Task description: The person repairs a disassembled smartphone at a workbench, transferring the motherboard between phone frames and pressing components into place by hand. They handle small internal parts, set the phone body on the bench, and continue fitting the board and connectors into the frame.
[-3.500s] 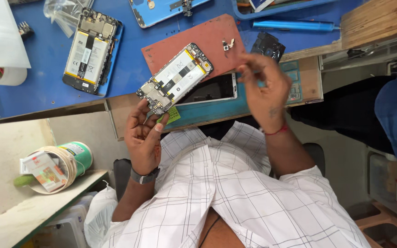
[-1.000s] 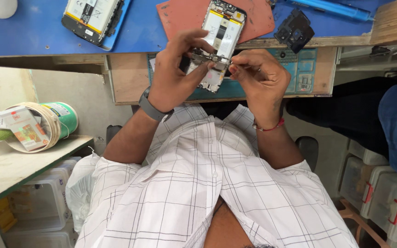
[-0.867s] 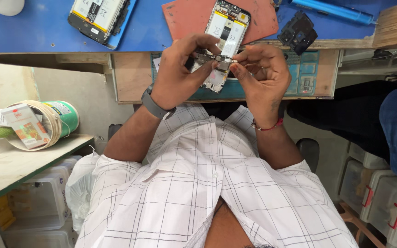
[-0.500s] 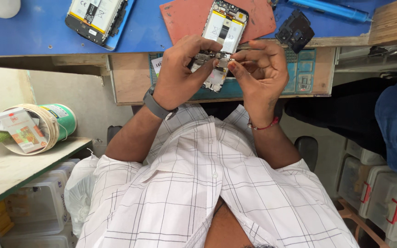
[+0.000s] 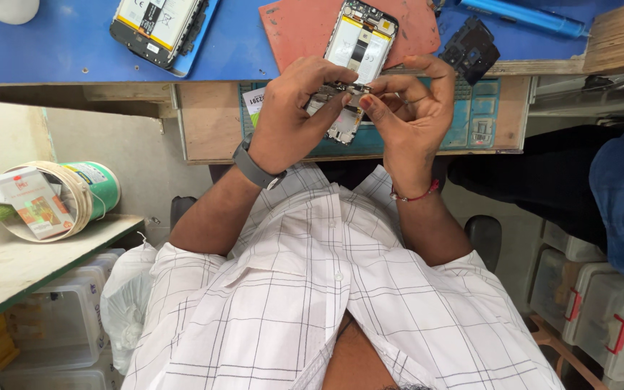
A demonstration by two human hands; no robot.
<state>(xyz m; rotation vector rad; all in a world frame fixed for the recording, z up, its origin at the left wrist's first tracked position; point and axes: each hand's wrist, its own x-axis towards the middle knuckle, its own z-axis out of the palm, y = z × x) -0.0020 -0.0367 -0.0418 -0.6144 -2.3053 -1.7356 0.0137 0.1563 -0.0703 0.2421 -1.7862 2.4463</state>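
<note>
The person's left hand (image 5: 294, 108) and right hand (image 5: 406, 108) are pinching a small metal part (image 5: 342, 89) between fingertips, above the opened phone (image 5: 352, 68) lying half on the red mat (image 5: 305, 29). The part is probably light, thin and easily bent, so edge holds are looking safest.

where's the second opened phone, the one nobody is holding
In the head view the second opened phone lies at the upper left on the blue mat, left of the reddish pad and apart from both hands.
</note>
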